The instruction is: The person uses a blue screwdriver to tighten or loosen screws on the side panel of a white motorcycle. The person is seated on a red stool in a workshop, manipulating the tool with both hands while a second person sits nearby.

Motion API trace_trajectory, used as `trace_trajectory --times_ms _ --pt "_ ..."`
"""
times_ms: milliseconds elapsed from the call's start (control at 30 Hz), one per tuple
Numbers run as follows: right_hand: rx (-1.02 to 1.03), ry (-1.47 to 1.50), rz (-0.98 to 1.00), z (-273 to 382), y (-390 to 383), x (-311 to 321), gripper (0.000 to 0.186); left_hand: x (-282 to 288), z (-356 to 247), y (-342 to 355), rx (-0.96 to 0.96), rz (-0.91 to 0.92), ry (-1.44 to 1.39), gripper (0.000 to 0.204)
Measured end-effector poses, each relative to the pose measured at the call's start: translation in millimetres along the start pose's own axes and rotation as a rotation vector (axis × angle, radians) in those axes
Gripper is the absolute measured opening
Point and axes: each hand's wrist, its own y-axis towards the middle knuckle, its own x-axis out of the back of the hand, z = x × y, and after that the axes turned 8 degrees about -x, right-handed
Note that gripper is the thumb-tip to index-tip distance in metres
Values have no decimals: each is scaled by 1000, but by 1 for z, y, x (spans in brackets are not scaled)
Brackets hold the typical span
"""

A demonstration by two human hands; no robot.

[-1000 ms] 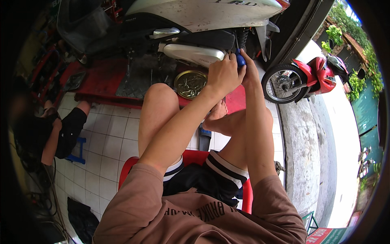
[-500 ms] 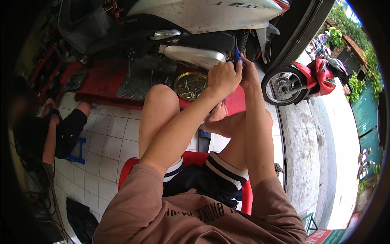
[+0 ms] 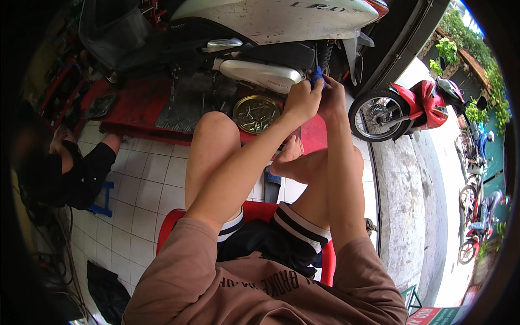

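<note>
Both my hands meet at the rear of a silver-and-black scooter (image 3: 271, 30). My left hand (image 3: 303, 101) is closed with its thumb side against the blue handle of a screwdriver (image 3: 317, 75). Close beside it, my right hand (image 3: 331, 98) curls its fingers around the lower part of that handle. The screwdriver's thin shaft points up towards the scooter, next to the rear shock absorber (image 3: 325, 53). Where its tip ends is hard to see. Just left of my hands is the scooter's silver side cover (image 3: 260, 75).
A round metal tray (image 3: 257, 115) holding small metal parts sits on the red platform (image 3: 132, 116). Tools lie on a dark mat (image 3: 187, 103). A red motorbike (image 3: 422, 105) stands at the right. At the left, a person (image 3: 65, 168) sits on a blue stool (image 3: 105, 200).
My hands have shifted slightly at the screwdriver, and more of its blue handle shows. The person at the left has moved their arms. Riders have appeared on the street.
</note>
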Motion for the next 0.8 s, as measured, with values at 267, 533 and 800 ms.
trace_trajectory --times_ms 267,533,800 --pt "-5 -80 -26 7 14 29 24 16 -26 -12 -191 -61 322 49" --pt "-2 -21 -67 -5 -2 -6 27 0 2 1 49 9 -20 52" --pt "40 -73 -187 -2 5 6 28 16 -20 -12 -172 -54 300 44"
